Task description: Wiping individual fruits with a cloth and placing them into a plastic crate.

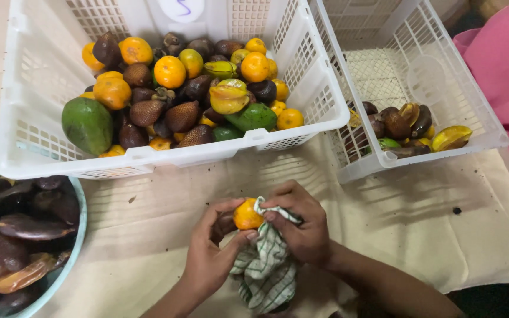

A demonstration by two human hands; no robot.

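Near the surface's front edge, your left hand grips a small round orange fruit; your right hand clutches a green-checked cloth against it.

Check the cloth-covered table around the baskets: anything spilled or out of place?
Small dark crumbs lie loose on the beige table cloth: one right of the hands, one below the big fruit basket at. Nothing else stands out.

Two white baskets, one teal bowl, one checked cloth, two hands.

Soft, even overhead light, faint lattice shadows beneath the baskets, sharp focus.
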